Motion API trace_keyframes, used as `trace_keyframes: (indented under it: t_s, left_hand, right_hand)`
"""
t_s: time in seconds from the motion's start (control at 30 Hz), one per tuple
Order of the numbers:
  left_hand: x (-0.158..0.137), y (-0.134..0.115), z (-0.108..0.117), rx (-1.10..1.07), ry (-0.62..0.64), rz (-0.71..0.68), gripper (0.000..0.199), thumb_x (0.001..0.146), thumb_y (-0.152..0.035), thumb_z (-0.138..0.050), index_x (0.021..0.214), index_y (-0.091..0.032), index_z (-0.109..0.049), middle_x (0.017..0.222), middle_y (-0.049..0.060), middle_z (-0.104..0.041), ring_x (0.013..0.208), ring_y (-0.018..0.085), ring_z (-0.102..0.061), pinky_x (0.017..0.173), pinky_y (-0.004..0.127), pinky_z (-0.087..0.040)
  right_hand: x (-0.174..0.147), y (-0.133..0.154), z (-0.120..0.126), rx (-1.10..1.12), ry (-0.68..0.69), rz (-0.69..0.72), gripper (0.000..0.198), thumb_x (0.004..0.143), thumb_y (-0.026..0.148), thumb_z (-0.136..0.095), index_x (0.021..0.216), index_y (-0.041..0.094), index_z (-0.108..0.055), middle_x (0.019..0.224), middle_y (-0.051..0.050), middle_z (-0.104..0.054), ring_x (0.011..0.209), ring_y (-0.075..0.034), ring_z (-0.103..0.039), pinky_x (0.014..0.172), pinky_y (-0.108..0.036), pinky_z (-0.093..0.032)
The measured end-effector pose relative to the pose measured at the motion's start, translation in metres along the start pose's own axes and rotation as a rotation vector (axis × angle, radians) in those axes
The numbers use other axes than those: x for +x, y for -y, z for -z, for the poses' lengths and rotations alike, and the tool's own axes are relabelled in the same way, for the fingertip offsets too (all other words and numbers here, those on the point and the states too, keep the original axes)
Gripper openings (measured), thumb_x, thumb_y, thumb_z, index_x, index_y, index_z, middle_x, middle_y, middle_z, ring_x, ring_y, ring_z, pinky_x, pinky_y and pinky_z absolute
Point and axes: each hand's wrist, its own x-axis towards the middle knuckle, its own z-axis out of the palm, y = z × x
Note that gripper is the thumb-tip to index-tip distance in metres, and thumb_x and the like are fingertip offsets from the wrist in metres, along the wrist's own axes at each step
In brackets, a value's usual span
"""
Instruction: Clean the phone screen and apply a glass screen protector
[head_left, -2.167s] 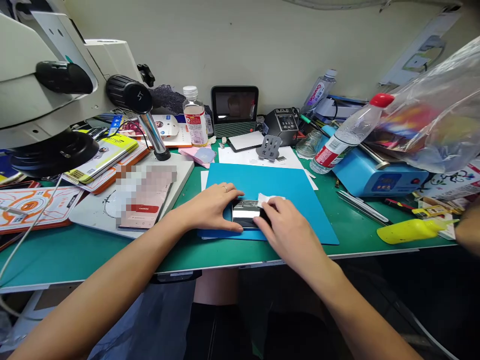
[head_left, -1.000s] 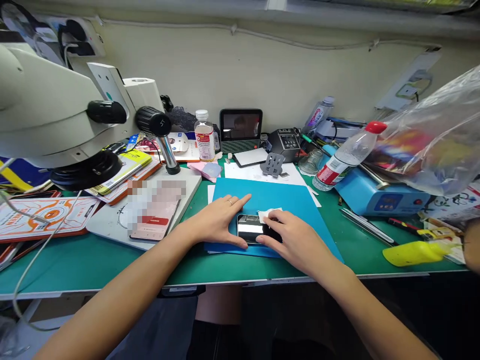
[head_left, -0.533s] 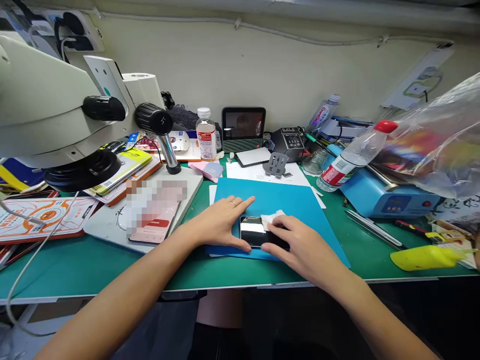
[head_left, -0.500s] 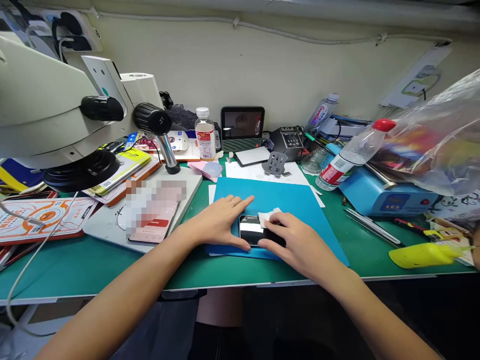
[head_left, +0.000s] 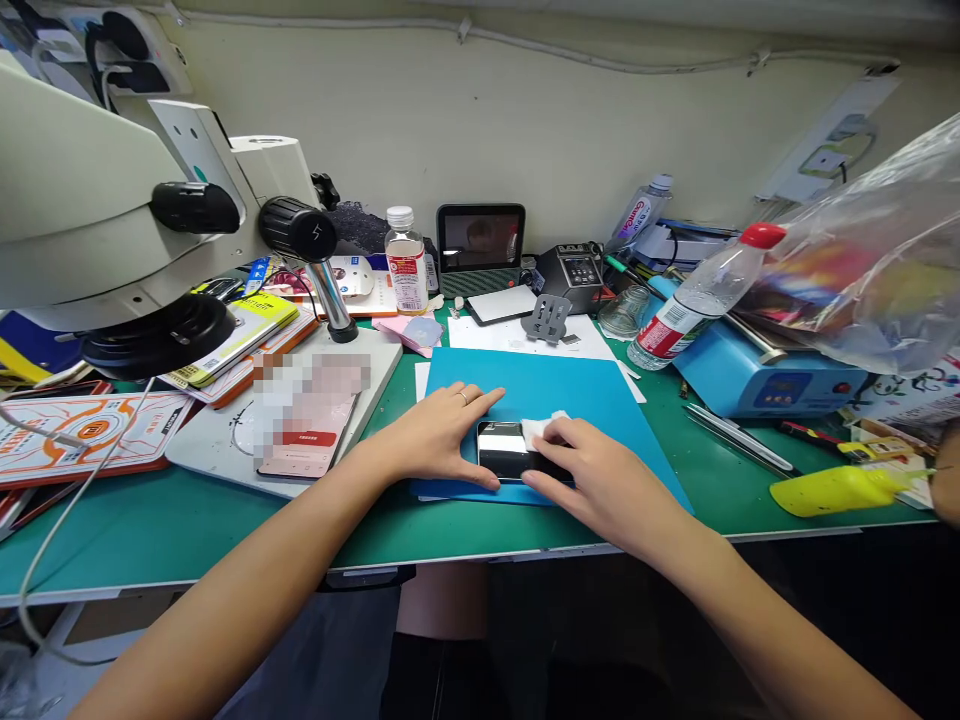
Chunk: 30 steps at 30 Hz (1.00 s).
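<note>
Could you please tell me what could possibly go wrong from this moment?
The dark phone lies flat on the blue mat, so it might slide if the right hand presses the white tissue hard.

The yellow squeeze bottle lies on its side near the front edge of the green table; a bump might roll it off.

The red-capped bottle stands tilted beside the blue machine and could topple if knocked.

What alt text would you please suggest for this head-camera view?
The right hand holds a white wipe on a glossy black device on a blue mat, left hand at the device's edge; a microscope stands left.
</note>
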Motion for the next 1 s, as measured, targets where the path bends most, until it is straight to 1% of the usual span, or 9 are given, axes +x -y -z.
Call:
trace_keyframes:
  t_s: [0.1,0.23,0.33,0.4,0.43,0.57,0.77,0.87,1.0]
  left_hand:
    - [-0.001,0.000,0.000,-0.021,0.007,0.013,0.110,0.072,-0.077,-0.071,0.156,-0.017,-0.033,0.133,0.018,-0.057,0.119,0.035,-0.054,0.100,0.045,-0.044]
    - [-0.001,0.002,-0.001,-0.065,-0.019,-0.027,0.119,0.065,-0.091,-0.061,0.155,-0.015,-0.036,0.131,0.018,-0.058,0.118,0.035,-0.054,0.101,0.046,-0.044]
    - [0.000,0.006,-0.002,-0.115,-0.035,-0.037,0.114,0.076,-0.096,-0.028,0.155,-0.015,-0.035,0.128,0.019,-0.060,0.114,0.035,-0.055,0.100,0.049,-0.044]
    - [0.001,0.007,-0.002,-0.158,-0.060,-0.031,0.110,0.083,-0.088,-0.004,0.156,-0.012,-0.035,0.126,0.019,-0.061,0.112,0.034,-0.055,0.100,0.051,-0.043]
    - [0.001,0.008,-0.002,-0.173,-0.075,-0.022,0.109,0.085,-0.085,0.003,0.155,-0.010,-0.035,0.125,0.020,-0.061,0.110,0.033,-0.055,0.100,0.051,-0.043]
    - [-0.001,0.007,-0.002,-0.178,-0.127,0.032,0.106,0.088,-0.081,0.005,0.154,-0.011,-0.038,0.120,0.017,-0.064,0.105,0.031,-0.054,0.097,0.050,-0.043]
    - [-0.001,0.006,-0.002,-0.135,-0.128,0.046,0.103,0.089,-0.079,0.006,0.153,-0.013,-0.040,0.116,0.015,-0.065,0.099,0.030,-0.054,0.095,0.048,-0.043]
    - [-0.002,0.005,-0.002,-0.128,-0.119,0.052,0.105,0.088,-0.080,0.007,0.152,-0.012,-0.041,0.115,0.015,-0.065,0.100,0.030,-0.054,0.096,0.048,-0.043]
    - [-0.003,0.004,-0.001,-0.120,-0.110,0.057,0.105,0.089,-0.079,0.007,0.152,-0.011,-0.041,0.119,0.017,-0.063,0.105,0.031,-0.054,0.098,0.050,-0.042]
  right_hand:
    - [0.015,0.004,-0.004,-0.006,-0.015,-0.008,0.030,0.096,0.044,-0.062,0.106,0.018,-0.073,0.102,-0.010,-0.066,0.088,-0.024,-0.067,0.074,-0.039,-0.059]
    - [0.012,0.011,-0.011,-0.008,-0.061,-0.005,0.039,0.093,0.048,-0.065,0.114,0.015,-0.069,0.107,-0.013,-0.067,0.096,-0.028,-0.066,0.078,-0.042,-0.058]
    - [0.010,0.020,-0.017,0.026,-0.113,0.001,0.049,0.091,0.055,-0.064,0.120,0.016,-0.065,0.112,-0.015,-0.068,0.102,-0.030,-0.064,0.084,-0.046,-0.056]
    - [0.015,0.027,-0.021,0.070,-0.125,0.024,0.050,0.091,0.059,-0.063,0.118,0.016,-0.067,0.112,-0.014,-0.069,0.104,-0.030,-0.064,0.089,-0.047,-0.054]
    - [0.019,0.031,-0.023,0.089,-0.129,0.035,0.051,0.091,0.060,-0.062,0.117,0.016,-0.068,0.112,-0.014,-0.069,0.105,-0.030,-0.063,0.091,-0.047,-0.053]
    - [0.026,0.046,-0.028,0.118,-0.151,0.041,0.057,0.088,0.061,-0.065,0.116,0.012,-0.068,0.108,-0.014,-0.070,0.107,-0.031,-0.062,0.096,-0.048,-0.051]
    - [0.001,0.060,-0.030,0.130,-0.144,0.048,0.056,0.085,0.057,-0.071,0.122,0.014,-0.065,0.116,-0.015,-0.071,0.109,-0.031,-0.063,0.096,-0.048,-0.052]
    - [-0.013,0.057,-0.028,0.123,-0.128,0.052,0.056,0.087,0.055,-0.071,0.126,0.015,-0.063,0.119,-0.014,-0.071,0.111,-0.031,-0.063,0.097,-0.047,-0.051]
    - [-0.030,0.040,-0.023,0.060,-0.127,0.044,0.047,0.094,0.050,-0.063,0.128,0.018,-0.063,0.121,-0.014,-0.071,0.110,-0.031,-0.065,0.094,-0.048,-0.052]
